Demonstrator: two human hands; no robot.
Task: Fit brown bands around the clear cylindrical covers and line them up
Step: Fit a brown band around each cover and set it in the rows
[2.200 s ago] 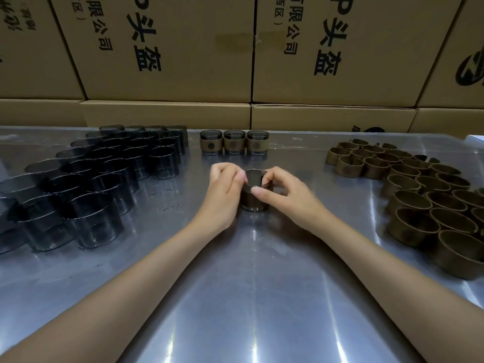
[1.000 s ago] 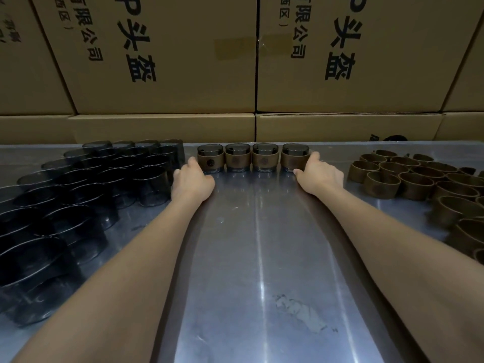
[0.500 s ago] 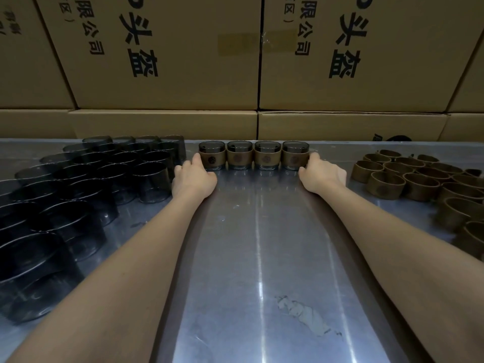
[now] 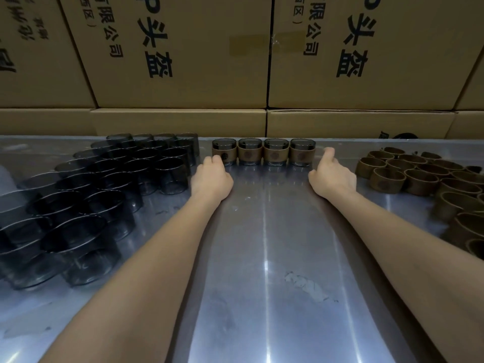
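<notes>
Several clear covers with brown bands fitted (image 4: 263, 153) stand side by side in a straight row at the back of the steel table (image 4: 262, 244). My left hand (image 4: 210, 179) lies on the table at the row's left end, its loosely curled fingers against the leftmost banded cover (image 4: 224, 149). My right hand (image 4: 331, 176) rests just right of the rightmost banded cover (image 4: 301, 153), thumb raised, with a small gap between them. Neither hand holds anything.
Several bare dark-tinted clear covers (image 4: 104, 184) are packed together on the left of the table. Several loose brown bands (image 4: 419, 179) lie grouped on the right. Stacked cardboard boxes (image 4: 183, 61) form a wall along the table's far edge.
The cover that both hands held at mid-table now stands at the row's right end. Since half a second ago my right hand has come off it and shifted slightly right.
</notes>
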